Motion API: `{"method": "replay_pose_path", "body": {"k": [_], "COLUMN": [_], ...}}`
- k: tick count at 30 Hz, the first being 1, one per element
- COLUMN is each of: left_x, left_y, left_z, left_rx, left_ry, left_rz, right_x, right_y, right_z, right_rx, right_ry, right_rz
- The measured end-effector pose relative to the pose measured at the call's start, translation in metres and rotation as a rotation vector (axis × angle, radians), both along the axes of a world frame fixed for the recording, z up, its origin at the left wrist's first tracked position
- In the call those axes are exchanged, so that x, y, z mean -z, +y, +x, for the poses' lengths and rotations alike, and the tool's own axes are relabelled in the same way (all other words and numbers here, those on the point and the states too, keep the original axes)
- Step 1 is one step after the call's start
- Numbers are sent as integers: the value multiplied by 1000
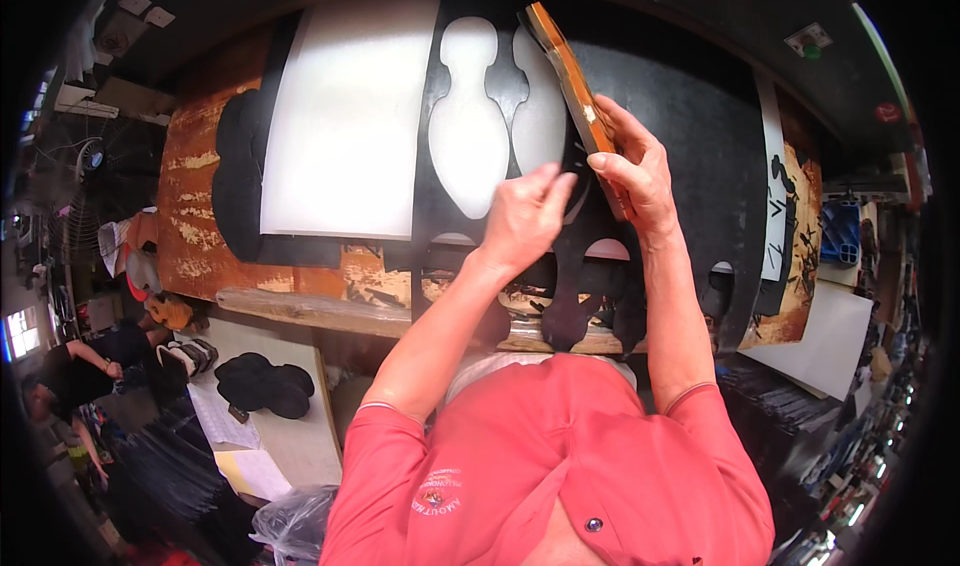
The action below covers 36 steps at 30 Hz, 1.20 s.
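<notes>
My right hand (632, 171) grips a long cutting die (570, 76) with an orange-brown side and a dark edge, tilted up off the work surface. Close to its lower end is my left hand (525, 216), its fingers curled together and slightly blurred; what they hold, if anything, is hidden. Under both hands lies a black sheet (680, 106) with cut-out shapes. One sole-shaped opening (468, 146) shows white beneath. A second similar opening (535, 116) is partly covered by the die. Along the sheet's near edge run several rounded cut-outs.
A white rectangular sheet (350, 106) lies left of the black one, on a worn brown board (190, 196). Black sole-like pieces (265, 386) rest on a side table at lower left. A person (95, 361) is at far left. Stacked dark sheets (790, 406) are at lower right.
</notes>
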<state>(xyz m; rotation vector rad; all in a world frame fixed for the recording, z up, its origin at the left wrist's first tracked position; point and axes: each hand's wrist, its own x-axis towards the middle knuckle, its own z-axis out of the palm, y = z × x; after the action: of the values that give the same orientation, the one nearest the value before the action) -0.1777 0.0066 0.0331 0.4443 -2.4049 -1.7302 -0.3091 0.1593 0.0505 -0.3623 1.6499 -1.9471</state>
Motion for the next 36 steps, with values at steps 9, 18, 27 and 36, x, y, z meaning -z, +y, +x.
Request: {"method": "replay_pose_path", "body": {"k": [9,18,27,36], "left_x": [-5,-17,3,27], "left_y": [-115,-288,-150,-116], "left_z": [88,174,93,65], "left_rx": [-513,-935,-404,-240], "left_ry": [50,-273,64,74], "left_rz": [-39,-989,-711,-996], "right_x": [1,4,8,32], "right_y": [0,2,40,35], "right_z": [-4,2,7,15], "right_rx": [1,75,194,200], "right_ry": [-35,17,516,1050], "right_rz": [-169,-185,330,736]}}
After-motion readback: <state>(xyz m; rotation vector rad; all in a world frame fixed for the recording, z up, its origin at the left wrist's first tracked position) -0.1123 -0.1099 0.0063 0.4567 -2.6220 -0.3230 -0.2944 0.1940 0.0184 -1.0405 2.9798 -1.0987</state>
